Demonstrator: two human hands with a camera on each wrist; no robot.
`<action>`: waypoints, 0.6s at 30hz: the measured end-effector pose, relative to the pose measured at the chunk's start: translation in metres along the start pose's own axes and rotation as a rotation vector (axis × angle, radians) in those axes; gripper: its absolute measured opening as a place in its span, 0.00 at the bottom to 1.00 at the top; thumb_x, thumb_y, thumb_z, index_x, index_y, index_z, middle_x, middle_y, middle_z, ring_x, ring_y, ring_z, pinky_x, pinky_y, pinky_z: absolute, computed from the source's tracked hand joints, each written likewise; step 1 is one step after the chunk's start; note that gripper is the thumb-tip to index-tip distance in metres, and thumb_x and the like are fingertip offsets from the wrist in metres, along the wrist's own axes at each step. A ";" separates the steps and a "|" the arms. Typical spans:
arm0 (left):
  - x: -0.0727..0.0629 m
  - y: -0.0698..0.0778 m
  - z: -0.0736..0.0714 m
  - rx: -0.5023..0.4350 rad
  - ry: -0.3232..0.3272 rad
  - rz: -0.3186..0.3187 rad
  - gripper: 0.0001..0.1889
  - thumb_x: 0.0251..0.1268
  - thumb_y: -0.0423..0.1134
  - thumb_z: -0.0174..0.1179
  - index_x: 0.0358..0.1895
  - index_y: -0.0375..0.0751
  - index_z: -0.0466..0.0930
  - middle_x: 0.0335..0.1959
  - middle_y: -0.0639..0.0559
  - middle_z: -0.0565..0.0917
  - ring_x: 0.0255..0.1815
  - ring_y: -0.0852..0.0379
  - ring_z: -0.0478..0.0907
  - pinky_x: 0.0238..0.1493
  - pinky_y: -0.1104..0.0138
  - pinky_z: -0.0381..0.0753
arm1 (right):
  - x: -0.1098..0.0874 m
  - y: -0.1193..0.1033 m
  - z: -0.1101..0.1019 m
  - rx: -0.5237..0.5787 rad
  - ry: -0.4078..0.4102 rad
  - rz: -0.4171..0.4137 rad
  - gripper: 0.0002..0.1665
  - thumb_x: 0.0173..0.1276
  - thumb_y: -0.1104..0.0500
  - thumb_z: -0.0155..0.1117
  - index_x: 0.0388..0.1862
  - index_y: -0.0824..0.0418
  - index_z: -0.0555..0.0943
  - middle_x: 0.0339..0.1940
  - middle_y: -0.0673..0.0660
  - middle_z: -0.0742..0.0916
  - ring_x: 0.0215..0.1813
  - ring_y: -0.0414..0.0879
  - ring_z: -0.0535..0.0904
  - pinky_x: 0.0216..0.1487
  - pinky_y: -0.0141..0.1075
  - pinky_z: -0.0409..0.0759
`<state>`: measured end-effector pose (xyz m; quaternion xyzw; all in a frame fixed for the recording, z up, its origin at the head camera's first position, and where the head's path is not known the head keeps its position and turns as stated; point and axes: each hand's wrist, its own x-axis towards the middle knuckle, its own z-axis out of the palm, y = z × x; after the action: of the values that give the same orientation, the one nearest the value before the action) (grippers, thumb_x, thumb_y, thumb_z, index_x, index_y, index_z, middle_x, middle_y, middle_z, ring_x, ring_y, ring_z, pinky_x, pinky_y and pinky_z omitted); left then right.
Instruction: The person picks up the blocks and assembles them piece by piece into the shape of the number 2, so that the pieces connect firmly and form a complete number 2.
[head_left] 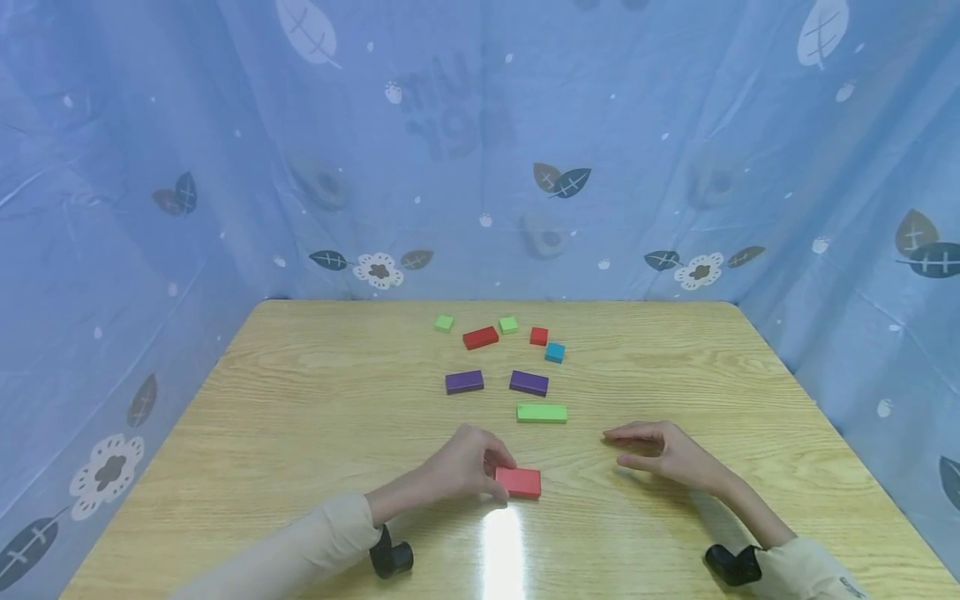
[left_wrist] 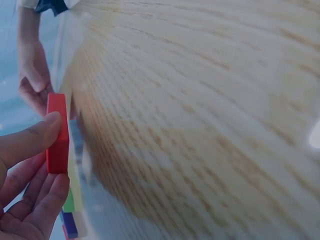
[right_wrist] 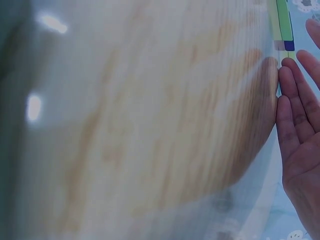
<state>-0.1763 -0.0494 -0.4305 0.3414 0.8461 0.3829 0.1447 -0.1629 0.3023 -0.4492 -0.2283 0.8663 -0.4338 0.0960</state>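
Note:
My left hand (head_left: 465, 468) pinches one end of a flat red block (head_left: 519, 483) low in the middle of the head view. In the left wrist view the thumb is on one side of this block (left_wrist: 58, 135) and the fingers are on the other; whether it touches the table I cannot tell. Off to the right, my right hand (head_left: 671, 452) holds nothing. Its fingers (right_wrist: 295, 107) are extended in the right wrist view, with their outer edge at the tabletop. The nearest block to it is a long light green one (head_left: 542, 414).
Beyond the hands lie two purple blocks (head_left: 464, 382), a long dark red block (head_left: 480, 337), two small light green blocks (head_left: 444, 323), a small red block (head_left: 539, 336) and a small blue block (head_left: 555, 353). A patterned blue curtain (head_left: 480, 250) borders the wooden table (head_left: 315, 367).

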 end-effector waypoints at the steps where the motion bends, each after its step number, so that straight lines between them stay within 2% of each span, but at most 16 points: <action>1: 0.000 0.000 0.000 0.002 -0.003 0.002 0.18 0.39 0.34 0.78 0.39 0.39 0.87 0.32 0.57 0.86 0.28 0.69 0.76 0.32 0.75 0.76 | 0.000 0.000 0.000 -0.001 0.001 -0.002 0.23 0.67 0.54 0.64 0.59 0.60 0.79 0.56 0.56 0.83 0.59 0.35 0.74 0.56 0.28 0.72; 10: 0.002 -0.003 0.005 0.055 -0.007 0.025 0.18 0.40 0.36 0.78 0.39 0.40 0.88 0.30 0.60 0.85 0.28 0.68 0.75 0.32 0.75 0.75 | 0.000 0.001 0.001 0.009 0.011 -0.020 0.23 0.67 0.56 0.64 0.58 0.63 0.79 0.56 0.59 0.83 0.59 0.32 0.74 0.55 0.27 0.72; 18: -0.002 -0.004 0.010 0.005 0.029 -0.008 0.17 0.39 0.34 0.78 0.38 0.40 0.88 0.32 0.58 0.86 0.33 0.68 0.77 0.37 0.73 0.76 | 0.000 0.001 0.000 -0.008 0.006 -0.021 0.22 0.67 0.55 0.64 0.58 0.60 0.80 0.56 0.56 0.83 0.58 0.33 0.73 0.56 0.28 0.72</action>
<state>-0.1713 -0.0474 -0.4397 0.3330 0.8504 0.3849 0.1332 -0.1630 0.3026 -0.4502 -0.2366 0.8659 -0.4320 0.0877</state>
